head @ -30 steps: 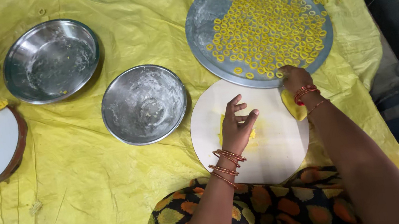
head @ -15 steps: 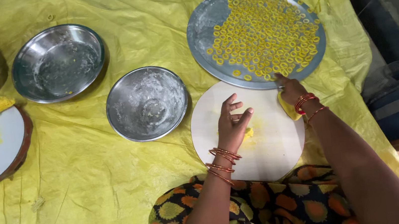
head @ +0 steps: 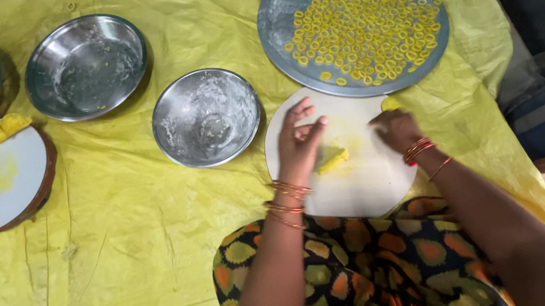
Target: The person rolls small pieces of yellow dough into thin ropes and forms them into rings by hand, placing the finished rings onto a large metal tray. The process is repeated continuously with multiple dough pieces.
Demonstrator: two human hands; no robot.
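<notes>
Altogether: two hands (head: 299,144) (head: 394,130), two empty steel bowls (head: 86,66) (head: 206,117).

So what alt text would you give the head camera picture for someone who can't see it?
Seen from above, a person's left hand rests on a small yellow dough piece on a round white board, the right hand alongside. Past the board, a steel tray holds many yellow dough rings; two steel bowls sit left on yellow sheeting.
</notes>
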